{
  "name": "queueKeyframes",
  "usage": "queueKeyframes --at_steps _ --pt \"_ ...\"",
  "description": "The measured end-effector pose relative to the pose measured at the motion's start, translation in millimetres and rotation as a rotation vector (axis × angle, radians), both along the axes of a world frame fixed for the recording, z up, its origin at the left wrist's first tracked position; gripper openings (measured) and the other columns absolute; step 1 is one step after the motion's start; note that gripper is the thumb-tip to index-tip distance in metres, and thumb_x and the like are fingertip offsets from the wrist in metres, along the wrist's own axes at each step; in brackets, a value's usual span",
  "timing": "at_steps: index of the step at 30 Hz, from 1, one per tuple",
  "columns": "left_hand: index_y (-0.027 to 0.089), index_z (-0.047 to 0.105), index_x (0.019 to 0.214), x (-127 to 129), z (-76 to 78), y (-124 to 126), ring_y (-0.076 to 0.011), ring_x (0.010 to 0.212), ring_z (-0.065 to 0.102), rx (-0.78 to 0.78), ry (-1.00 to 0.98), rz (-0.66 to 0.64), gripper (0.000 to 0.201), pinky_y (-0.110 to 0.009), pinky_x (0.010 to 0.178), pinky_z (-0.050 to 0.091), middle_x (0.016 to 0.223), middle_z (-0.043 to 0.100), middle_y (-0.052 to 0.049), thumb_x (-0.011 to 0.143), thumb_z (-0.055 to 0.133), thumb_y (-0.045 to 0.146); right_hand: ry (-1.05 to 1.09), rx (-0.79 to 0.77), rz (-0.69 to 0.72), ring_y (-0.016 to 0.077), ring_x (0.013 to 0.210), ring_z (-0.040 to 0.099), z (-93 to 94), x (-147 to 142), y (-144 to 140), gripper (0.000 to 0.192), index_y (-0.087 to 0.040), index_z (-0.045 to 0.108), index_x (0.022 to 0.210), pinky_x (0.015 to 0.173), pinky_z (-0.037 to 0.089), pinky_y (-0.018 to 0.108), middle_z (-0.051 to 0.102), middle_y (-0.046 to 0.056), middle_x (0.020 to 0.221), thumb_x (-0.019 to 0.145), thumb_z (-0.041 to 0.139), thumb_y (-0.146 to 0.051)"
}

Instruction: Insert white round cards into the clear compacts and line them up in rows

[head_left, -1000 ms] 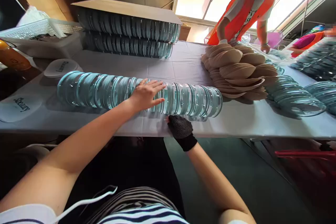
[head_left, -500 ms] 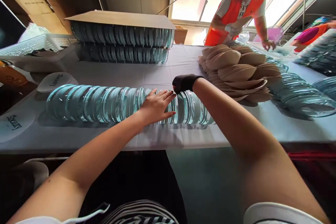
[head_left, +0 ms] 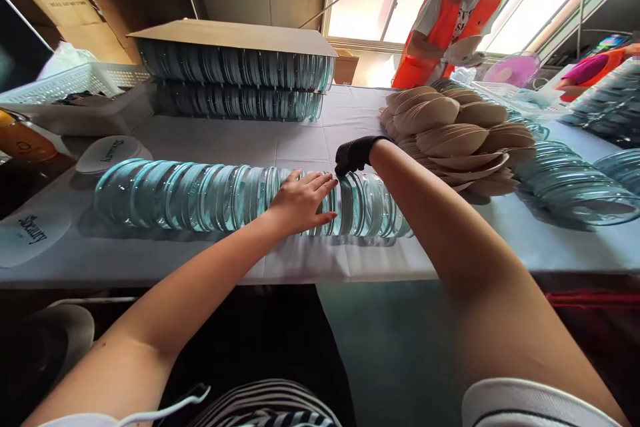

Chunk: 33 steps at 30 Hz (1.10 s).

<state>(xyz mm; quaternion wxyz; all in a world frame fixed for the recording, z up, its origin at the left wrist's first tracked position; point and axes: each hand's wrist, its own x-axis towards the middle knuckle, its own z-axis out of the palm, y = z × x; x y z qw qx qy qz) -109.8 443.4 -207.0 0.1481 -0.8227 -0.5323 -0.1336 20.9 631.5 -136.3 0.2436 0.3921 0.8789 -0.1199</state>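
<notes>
A long row of clear, bluish round lids [head_left: 200, 197] stands on edge across the white table. My bare left hand [head_left: 303, 200] lies over the row right of its middle, fingers spread across the rims. Just beyond it, my right hand [head_left: 357, 155] wears a black glove and reaches down to the far upper rims. Its fingers are bent and bunched together; what they pinch, if anything, is hidden. Right of that glove is a heap of beige cup-shaped pads [head_left: 450, 110].
Behind stand two tiers of similar lids [head_left: 235, 67] under a cardboard sheet [head_left: 230, 35]. White baskets [head_left: 115, 107] and printed white discs [head_left: 110, 153] are at left. More lids [head_left: 580, 180] lie at right. A co-worker in an orange vest [head_left: 450, 7] stands across the table.
My right hand has shifted slightly right, its fingers bending lower onto the rims. My left hand stays put. The co-worker has drawn back a reaching arm and now holds a pale, curved piece.
</notes>
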Motion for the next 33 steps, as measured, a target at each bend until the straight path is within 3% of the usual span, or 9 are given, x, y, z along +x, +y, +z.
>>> queueKeyframes --at_steps 5,11,17,22,25,29,33 --pt "0.022 0.044 0.144 -1.1 -0.2 -2.4 -0.0273 0.138 0.042 0.010 -0.018 -0.020 0.064 -0.053 0.116 0.025 0.149 0.045 -0.005 0.090 0.052 0.056 -0.011 0.068 0.017 0.0146 0.069 0.062 6.8 1.2 -25.6 0.030 -0.010 0.072 0.102 0.067 0.048 0.028 0.070 0.009 0.084 0.085 0.060 -0.031" --pt "0.022 0.045 0.143 -2.5 -0.1 -1.4 -0.0269 0.136 0.044 0.017 -0.010 -0.040 0.063 -0.052 0.114 0.027 0.149 0.047 -0.005 0.090 0.050 0.057 -0.030 0.480 0.097 0.0346 0.103 0.066 8.3 -10.0 -64.3 0.042 -0.009 0.068 0.114 0.081 0.052 0.043 0.069 0.023 0.106 0.075 0.070 -0.024" --pt "0.020 0.047 0.140 0.3 -1.9 -1.4 -0.0260 0.132 0.047 0.039 -0.066 -0.017 0.063 -0.052 0.113 0.027 0.145 0.051 -0.005 0.086 0.055 0.051 0.159 0.582 -0.062 0.0303 0.100 0.067 -11.9 9.4 -84.8 0.028 -0.014 0.069 0.106 0.076 0.050 0.034 0.071 0.019 0.103 0.088 0.051 -0.023" --pt "0.022 0.050 0.139 0.2 -1.3 -2.5 -0.0268 0.130 0.048 0.032 -0.075 -0.017 0.062 -0.051 0.113 0.027 0.144 0.052 -0.005 0.085 0.056 0.053 0.301 0.701 -0.165 0.0251 0.091 0.067 -28.4 36.4 -124.6 0.029 -0.015 0.065 0.104 0.069 0.042 0.029 0.071 0.015 0.098 0.094 0.038 -0.023" --pt "0.021 0.049 0.139 -0.5 -0.2 -3.2 -0.0266 0.130 0.048 0.024 -0.087 -0.019 0.062 -0.050 0.113 0.026 0.145 0.051 -0.005 0.085 0.056 0.052 0.396 0.734 -0.201 0.0219 0.083 0.066 -51.4 54.4 -154.2 0.031 -0.013 0.064 0.096 0.066 0.037 0.027 0.070 0.014 0.093 0.095 0.034 -0.022" --pt "0.020 0.049 0.139 -0.3 0.4 -2.5 -0.0266 0.130 0.048 0.008 -0.103 -0.020 0.063 -0.050 0.114 0.025 0.145 0.051 -0.005 0.084 0.057 0.052 0.489 0.653 -0.327 0.0193 0.076 0.066 -108.1 63.3 -195.4 0.033 -0.013 0.065 0.092 0.061 0.035 0.026 0.071 0.012 0.086 0.097 0.033 -0.023" --pt "0.021 0.048 0.140 -1.6 -0.2 -0.1 -0.0265 0.132 0.047 -0.012 -0.091 -0.035 0.065 -0.049 0.114 0.025 0.146 0.050 -0.005 0.084 0.057 0.053 0.444 0.598 -0.483 0.0205 0.081 0.068 -159.9 53.2 -224.0 0.033 -0.016 0.067 0.101 0.063 0.037 0.026 0.073 0.011 0.095 0.099 0.036 -0.025"
